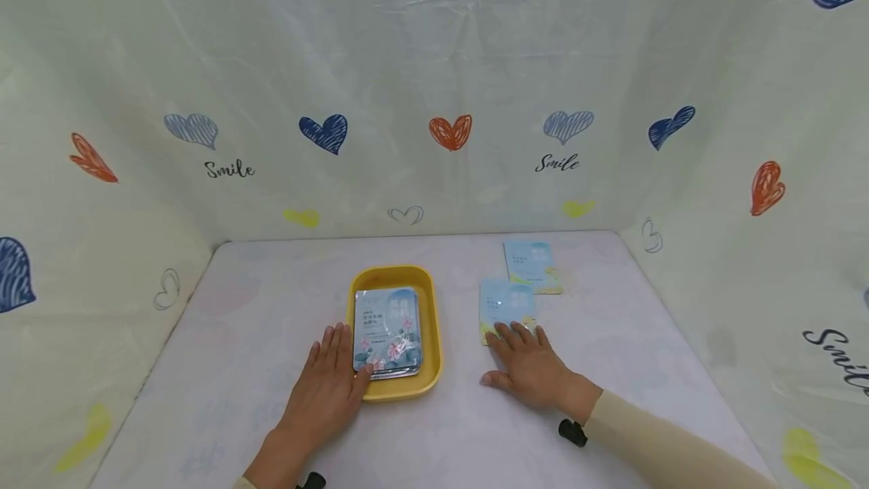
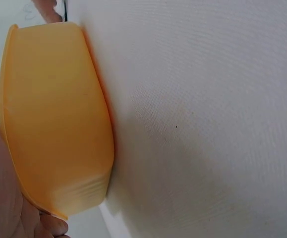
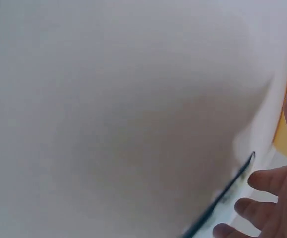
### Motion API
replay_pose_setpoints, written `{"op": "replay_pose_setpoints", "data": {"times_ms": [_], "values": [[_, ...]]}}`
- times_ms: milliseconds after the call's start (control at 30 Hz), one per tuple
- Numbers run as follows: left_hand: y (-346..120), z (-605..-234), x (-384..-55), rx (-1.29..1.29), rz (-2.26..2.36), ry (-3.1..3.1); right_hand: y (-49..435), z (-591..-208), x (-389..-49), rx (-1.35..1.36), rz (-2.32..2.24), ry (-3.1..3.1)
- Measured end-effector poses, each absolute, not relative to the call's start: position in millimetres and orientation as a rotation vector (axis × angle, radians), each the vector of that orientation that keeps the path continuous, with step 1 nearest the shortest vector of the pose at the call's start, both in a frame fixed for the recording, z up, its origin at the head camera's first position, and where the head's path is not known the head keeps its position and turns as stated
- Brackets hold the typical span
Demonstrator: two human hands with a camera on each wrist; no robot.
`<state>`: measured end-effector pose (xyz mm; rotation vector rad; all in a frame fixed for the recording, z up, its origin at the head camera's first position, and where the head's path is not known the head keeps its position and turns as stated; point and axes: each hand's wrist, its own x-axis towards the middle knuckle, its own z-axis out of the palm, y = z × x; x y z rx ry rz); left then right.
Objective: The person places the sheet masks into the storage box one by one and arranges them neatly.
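A yellow tray (image 1: 428, 383) stands on the table, holding silvery-blue flat packets (image 1: 387, 330) printed with pink flowers. My left hand (image 1: 324, 383) rests along the tray's left rim, fingers straight and thumb reaching over the near left corner by the packets. In the left wrist view, the tray's outer wall (image 2: 59, 109) fills much of the left side. To the right lies a light-blue packet (image 1: 505, 299) with yellow at its lower edge. My right hand (image 1: 532, 368) has its fingertips over that packet's near end, fingers spread; the right wrist view shows the packet's thin edge (image 3: 222, 193) beside them.
Another light-blue packet (image 1: 532, 262) lies behind the near one, partly overlapped by its corner. The white table (image 1: 448, 444) is bordered by a hanging cloth (image 1: 380, 59) printed with hearts and words at the back and sides.
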<state>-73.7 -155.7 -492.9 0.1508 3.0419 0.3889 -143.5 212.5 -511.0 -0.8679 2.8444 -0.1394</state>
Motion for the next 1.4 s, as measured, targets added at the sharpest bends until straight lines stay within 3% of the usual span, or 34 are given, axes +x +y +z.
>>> {"op": "replay_pose_setpoints", "data": {"times_ms": [200,500,1000,1400], "values": [[-157.5,-493.7,-72.6,0.176,0.399,3.064,218.9,-501.8,-178.9,-0.941,-0.114,3.079],[-155.4,-493.7,-73.0,0.157,0.416,3.044,254.3,-506.6,-240.2,-0.621,-0.095,3.032],[-156.5,-495.5,-73.3,0.173,0.427,3.057,250.7,-508.3,-254.9,-0.593,-0.137,2.995],[-156.6,-494.6,-74.3,0.156,0.413,3.031,238.9,-491.1,-250.5,-0.492,-0.512,2.995]]}}
